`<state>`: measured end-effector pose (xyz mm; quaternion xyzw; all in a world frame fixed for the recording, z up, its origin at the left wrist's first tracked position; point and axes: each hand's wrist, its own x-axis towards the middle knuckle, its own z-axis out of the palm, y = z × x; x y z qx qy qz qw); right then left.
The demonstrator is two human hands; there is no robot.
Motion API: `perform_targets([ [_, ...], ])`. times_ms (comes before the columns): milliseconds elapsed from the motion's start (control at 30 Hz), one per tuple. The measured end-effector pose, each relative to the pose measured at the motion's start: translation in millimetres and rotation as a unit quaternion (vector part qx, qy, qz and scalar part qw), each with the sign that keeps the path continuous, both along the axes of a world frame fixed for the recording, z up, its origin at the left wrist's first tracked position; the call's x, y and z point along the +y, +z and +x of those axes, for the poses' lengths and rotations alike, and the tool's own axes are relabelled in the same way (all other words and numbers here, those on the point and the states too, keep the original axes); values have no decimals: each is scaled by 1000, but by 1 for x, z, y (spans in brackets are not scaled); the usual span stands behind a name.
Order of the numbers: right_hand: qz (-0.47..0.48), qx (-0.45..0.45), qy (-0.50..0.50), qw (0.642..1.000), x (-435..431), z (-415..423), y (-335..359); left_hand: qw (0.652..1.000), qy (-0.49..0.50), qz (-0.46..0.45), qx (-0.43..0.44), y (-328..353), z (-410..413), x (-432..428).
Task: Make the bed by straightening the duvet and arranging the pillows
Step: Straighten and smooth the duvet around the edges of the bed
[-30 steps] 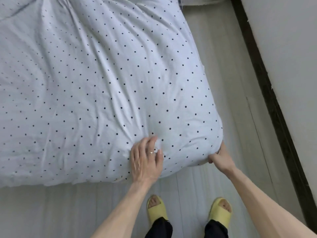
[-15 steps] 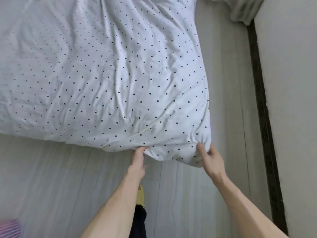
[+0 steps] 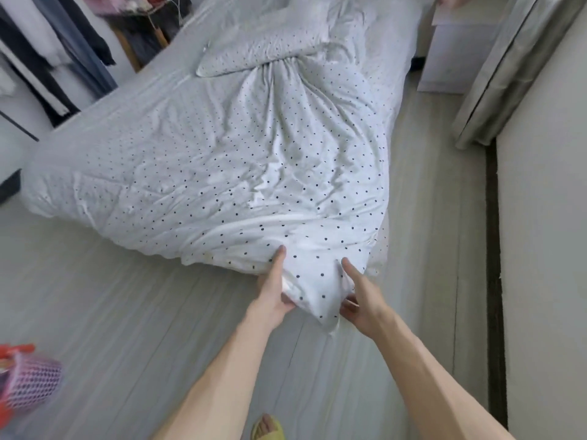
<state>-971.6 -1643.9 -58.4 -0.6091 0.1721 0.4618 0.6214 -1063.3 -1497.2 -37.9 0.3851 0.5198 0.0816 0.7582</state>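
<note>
A white duvet (image 3: 241,173) with small dark dots lies crumpled across the bed, bunched toward its near corner. My left hand (image 3: 273,292) and my right hand (image 3: 360,300) both grip that corner, lifted off the bed's foot end, thumbs on top and fingers underneath. A dotted pillow (image 3: 260,52) lies at the head of the bed, partly on the duvet's gathered top edge. The pale sheet (image 3: 133,103) shows bare along the bed's left side.
Clothes (image 3: 60,55) hang on a rack at the far left. A white cabinet (image 3: 457,55) and a grey curtain (image 3: 508,68) stand right of the bed. A pink mesh basket (image 3: 28,379) sits on the pale floor at the lower left. A wall (image 3: 546,249) runs along the right.
Both hands moved from pressing on the duvet's corner to gripping and pulling it toward me. The view has risen and pulled back, bringing the whole bed and pillow into sight.
</note>
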Motion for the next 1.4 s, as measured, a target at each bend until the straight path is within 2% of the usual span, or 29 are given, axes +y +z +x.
perform_targets([
  [33, 13, 16, -5, 1000, 2, 2, 12, 998, -4, 55, 22, 7, 4, -1],
  [67, 13, -11, -8, 1000, 4, 8, 21, 992, 4, 116, 55, 16, 10, -5],
  [133, 1, -164, -39, 986, 4, 20, 46, 972, 42, 215, 86, 26, 18, -14],
  [200, -35, -352, -41, 934, -7, 21, 59, 969, 69, 229, 62, 20, 7, -34],
  [233, -95, -396, 6, 913, -17, 15, 55, 978, 23, 194, 67, 9, -4, -47],
  [267, -173, -393, 80, 899, -31, 9, 37, 985, -65, 126, 95, -2, -16, -60],
  [300, -257, -341, 161, 890, -46, -1, 13, 973, -182, 64, 128, -13, -29, -69],
  [333, -316, -274, 234, 878, -62, -11, -9, 950, -270, 31, 157, -25, -41, -78],
  [367, -342, -252, 263, 866, -71, -17, -22, 940, -293, 38, 170, -32, -44, -75],
  [400, -344, -275, 256, 861, -74, -20, -26, 949, -260, 58, 168, -33, -39, -71],
  [467, -318, -373, 153, 858, -62, -15, -18, 987, -109, 84, 84, -33, -21, -61],
  [500, -294, -413, 105, 856, -57, -10, -13, 995, -51, 67, 49, -34, -15, -61],
  [533, -289, -416, 98, 856, -59, -11, -12, 997, -33, 52, 43, -41, -20, -68],
  [567, -313, -399, 119, 854, -66, -12, -19, 993, -78, 35, 75, -46, -26, -76],
  [600, -342, -339, 156, 863, -76, -10, -35, 977, -170, 12, 132, -57, -35, -83],
  [633, -356, -235, 199, 882, -89, -11, -57, 945, -260, -7, 200, -67, -45, -85],
  [667, -361, -118, 246, 892, -104, -16, -78, 900, -350, 0, 259, -75, -53, -83],
  [700, -368, -46, 271, 888, -117, -18, -95, 852, -428, 23, 300, -86, -58, -74],
  [733, -377, -18, 303, 875, -120, -18, -99, 804, -491, 60, 330, -92, -56, -63],
  [767, -406, -40, 347, 844, -116, -19, -94, 762, -530, 103, 359, -96, -55, -49],
  [800, -435, -103, 381, 810, -107, -21, -86, 731, -545, 154, 380, -93, -51, -34],
  [833, -443, -160, 402, 785, -94, -20, -77, 723, -531, 213, 388, -87, -46, -20],
  [867, -430, -200, 406, 781, -76, -18, -67, 719, -510, 264, 392, -77, -40, -3],
  [1000, -323, -325, 361, 812, 6, 3, -51, 714, -424, 423, 364, -53, -7, 75],
  [1100, -269, -473, 275, 792, 76, 27, -42, 690, -359, 537, 326, -55, 31, 137],
  [1200, -206, -636, 164, 726, 159, 61, -26, 671, -258, 639, 273, -69, 78, 198],
  [1267, -156, -702, 142, 680, 219, 90, -17, 658, -238, 672, 242, -80, 112, 232],
  [1367, -165, -737, 229, 614, 268, 135, -39, 654, -296, 664, 212, -103, 145, 274],
  [1400, -215, -716, 283, 601, 263, 154, -58, 621, -348, 671, 207, -117, 145, 288],
])
